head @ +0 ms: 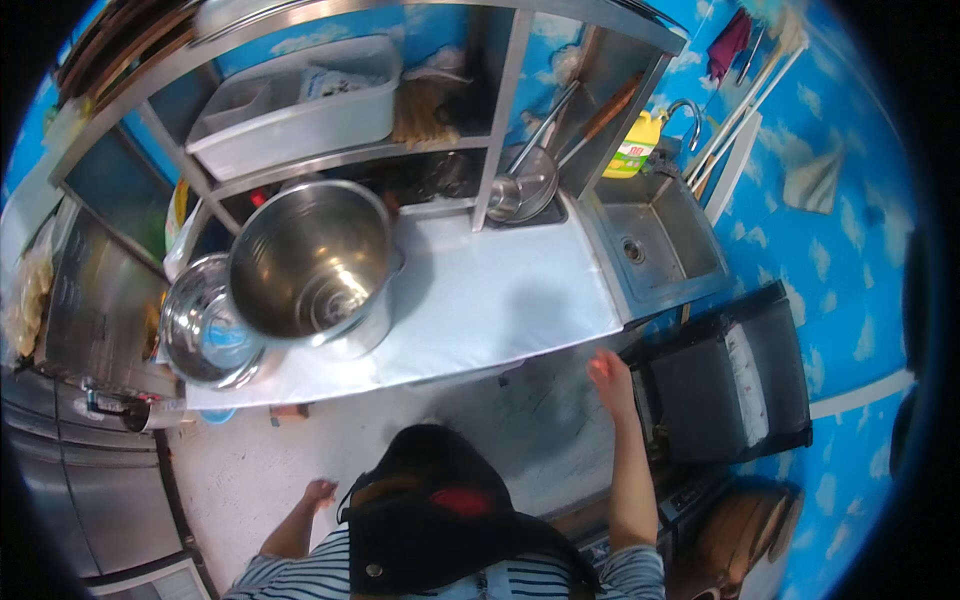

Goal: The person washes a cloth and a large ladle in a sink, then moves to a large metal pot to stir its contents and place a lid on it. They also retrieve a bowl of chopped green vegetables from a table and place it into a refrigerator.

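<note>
My left hand (321, 492) hangs low over the floor, left of my dark apron (435, 487). Its fingers look curled, and blur hides whether they are apart. My right hand (610, 379) is near the front right corner of the white-covered table (480, 292), fingers loosely apart with nothing visible in them. A deep stainless steel pot (311, 262) stands on the table's left part, its mouth facing me and no contents visible. Beside it on the left is a shiny metal bowl (210, 330), partly hidden by the pot. Neither hand touches them.
A steel shelf behind holds a white plastic bin (300, 112). Strainers and ladles (525, 180) stand at the table's back right. Further right are a steel sink (660, 240), a yellow jug (632, 146) and a black lidded bin (712, 382). Steel cabinets (112, 480) line the left.
</note>
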`<action>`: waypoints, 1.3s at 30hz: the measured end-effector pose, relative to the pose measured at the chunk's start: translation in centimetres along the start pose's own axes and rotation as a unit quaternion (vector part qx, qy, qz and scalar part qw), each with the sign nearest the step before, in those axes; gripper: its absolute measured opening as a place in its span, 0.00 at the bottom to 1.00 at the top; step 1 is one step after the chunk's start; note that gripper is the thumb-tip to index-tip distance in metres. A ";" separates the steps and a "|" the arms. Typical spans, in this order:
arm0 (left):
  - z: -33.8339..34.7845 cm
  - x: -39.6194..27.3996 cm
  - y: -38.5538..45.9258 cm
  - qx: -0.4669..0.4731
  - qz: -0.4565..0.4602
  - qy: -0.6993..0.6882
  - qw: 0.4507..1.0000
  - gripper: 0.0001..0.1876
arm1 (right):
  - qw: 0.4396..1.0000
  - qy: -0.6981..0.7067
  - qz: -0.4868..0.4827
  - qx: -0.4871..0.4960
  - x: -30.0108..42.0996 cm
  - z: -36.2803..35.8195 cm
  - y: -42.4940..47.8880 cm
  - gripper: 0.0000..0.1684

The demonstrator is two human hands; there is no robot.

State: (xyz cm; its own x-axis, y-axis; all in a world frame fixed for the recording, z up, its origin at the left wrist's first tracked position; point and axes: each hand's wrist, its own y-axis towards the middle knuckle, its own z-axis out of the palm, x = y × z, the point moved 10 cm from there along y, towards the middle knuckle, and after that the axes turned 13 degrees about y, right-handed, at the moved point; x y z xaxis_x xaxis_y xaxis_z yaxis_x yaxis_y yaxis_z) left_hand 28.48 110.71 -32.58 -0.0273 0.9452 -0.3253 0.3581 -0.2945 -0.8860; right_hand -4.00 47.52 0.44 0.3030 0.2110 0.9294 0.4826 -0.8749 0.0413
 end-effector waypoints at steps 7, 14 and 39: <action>1.2 -9.2 -3.3 -0.051 -0.143 -0.108 0.983 0.10 | 0.996 0.042 -0.075 -0.022 4.8 0.6 22.6 0.29; -2.3 -29.6 -5.5 -0.146 0.115 -0.228 0.956 0.12 | 0.983 0.055 -0.163 -0.067 10.1 2.2 39.0 0.35; 13.4 -37.0 -8.9 -0.247 -0.002 -0.284 0.927 0.13 | 0.936 0.220 -0.275 0.015 15.8 3.2 43.5 0.18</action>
State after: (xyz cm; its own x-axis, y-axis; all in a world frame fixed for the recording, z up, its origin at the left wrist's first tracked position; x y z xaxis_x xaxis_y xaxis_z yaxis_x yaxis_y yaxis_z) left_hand 13.76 76.43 -17.07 -0.4662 0.6783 -0.5679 0.7361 -0.0586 -0.6743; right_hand 24.40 14.24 15.77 -0.3623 0.4199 0.8321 0.4904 -0.6734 0.5533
